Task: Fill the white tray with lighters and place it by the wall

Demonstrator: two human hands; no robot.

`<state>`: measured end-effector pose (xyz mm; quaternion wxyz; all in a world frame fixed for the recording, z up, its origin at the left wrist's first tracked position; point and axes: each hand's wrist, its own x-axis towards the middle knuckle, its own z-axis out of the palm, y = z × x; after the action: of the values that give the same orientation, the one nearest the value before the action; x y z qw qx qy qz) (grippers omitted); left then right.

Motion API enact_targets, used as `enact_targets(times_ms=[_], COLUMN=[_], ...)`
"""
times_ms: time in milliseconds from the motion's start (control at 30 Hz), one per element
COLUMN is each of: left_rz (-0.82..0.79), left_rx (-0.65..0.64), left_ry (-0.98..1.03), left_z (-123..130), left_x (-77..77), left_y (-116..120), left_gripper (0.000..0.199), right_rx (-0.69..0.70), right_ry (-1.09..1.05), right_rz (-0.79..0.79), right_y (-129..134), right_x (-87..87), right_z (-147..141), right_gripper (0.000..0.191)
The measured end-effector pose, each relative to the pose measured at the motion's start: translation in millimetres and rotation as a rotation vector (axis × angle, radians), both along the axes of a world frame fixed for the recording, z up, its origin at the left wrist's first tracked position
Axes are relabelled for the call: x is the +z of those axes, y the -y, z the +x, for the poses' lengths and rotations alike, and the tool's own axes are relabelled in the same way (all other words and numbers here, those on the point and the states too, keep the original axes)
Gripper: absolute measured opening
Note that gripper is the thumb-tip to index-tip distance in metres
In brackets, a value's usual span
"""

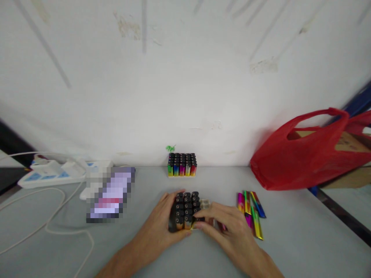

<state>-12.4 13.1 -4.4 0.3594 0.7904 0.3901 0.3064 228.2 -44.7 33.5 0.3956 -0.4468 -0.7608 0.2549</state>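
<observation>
Rows of black-topped lighters point(188, 206) stand upright in a pale holder point(205, 202), whose right side shows bare slots. My left hand point(158, 220) curls round the left side of this block, thumb along the front and fingers behind. At the front right corner, my right hand point(228, 222) pinches a lighter point(199, 219) near its black top, between thumb and fingers. Something pinkish-red shows under the right palm, mostly hidden. To the right of that hand lie several loose, shiny coloured pieces point(255, 222), shaped like lighter bodies.
A full block of coloured lighters point(182, 166) stands against the wall, with a small green sprig point(171, 148) above it. At left are a blurred-out phone point(111, 195), a power strip point(55, 173) and white cables point(69, 230). A red bag point(290, 162) holding cardboard sits at right.
</observation>
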Motion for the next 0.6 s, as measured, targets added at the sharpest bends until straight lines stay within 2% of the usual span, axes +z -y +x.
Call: enact_targets(times_ms=[267, 433, 533, 600], left_rz=[-0.016, -0.004, 0.004, 0.006], left_rx=[0.022, 0.015, 0.023, 0.027], left_ry=[-0.005, -0.004, 0.005, 0.005], left_z=[0.3, -0.6, -1.0, -1.2], left_x=[0.8, -1.2, -2.9, -2.7], left_y=[0.2, -0.2, -0.6, -0.5], left_gripper=[0.082, 0.082, 0.084, 0.085], right_rx=[-0.069, -0.038, -0.021, -0.093], right_ry=[0.044, 0.084, 0.056, 0.035], right_rz=[0.04, 0.089, 0.038, 0.02], right_y=[-3.9, -2.3, -0.3, -1.1], right_x=[-2.3, -1.6, -0.8, -1.3], right_z=[6.8, 8.8, 7.5, 8.1], right_gripper=[0.022, 0.019, 0.023, 0.024])
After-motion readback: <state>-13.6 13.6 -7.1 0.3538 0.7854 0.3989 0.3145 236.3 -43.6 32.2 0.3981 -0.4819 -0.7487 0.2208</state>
